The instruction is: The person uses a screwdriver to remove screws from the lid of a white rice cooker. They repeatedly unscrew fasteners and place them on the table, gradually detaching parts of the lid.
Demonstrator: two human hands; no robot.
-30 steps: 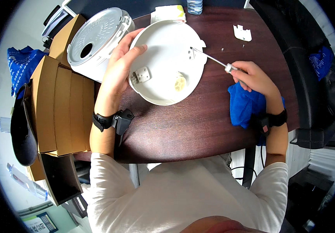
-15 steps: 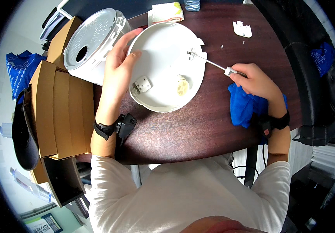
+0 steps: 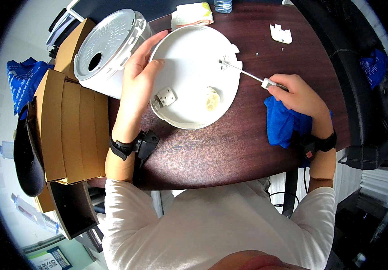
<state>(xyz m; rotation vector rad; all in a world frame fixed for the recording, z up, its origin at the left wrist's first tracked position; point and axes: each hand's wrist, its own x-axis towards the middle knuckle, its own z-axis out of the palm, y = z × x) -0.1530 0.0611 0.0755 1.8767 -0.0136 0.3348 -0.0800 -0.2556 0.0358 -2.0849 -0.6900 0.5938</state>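
Note:
A round white plastic cover (image 3: 187,63), its shallow inside facing up, lies on the dark table. My left hand (image 3: 140,74) grips its left rim, thumb inside and fingers outside. My right hand (image 3: 295,92) is closed round the handle of a screwdriver (image 3: 250,76). The thin shaft points left, and its tip meets a small fitting at the cover's right side; what exactly it touches is too small to tell. Inside the cover sit a white block with metal (image 3: 166,96) at lower left and a cream round part (image 3: 212,100) at lower right.
A white round appliance body (image 3: 108,49) leans at the left beside cardboard boxes (image 3: 72,128). A blue cloth (image 3: 284,121) lies under my right forearm. Farther back are a white plastic piece (image 3: 281,34), tiny screws (image 3: 257,54), a folded cloth (image 3: 193,15) and a bottle (image 3: 223,5).
The cover has shifted slightly to the right at its right edge. My right hand and the screwdriver have moved a little right with it. My left hand keeps its hold.

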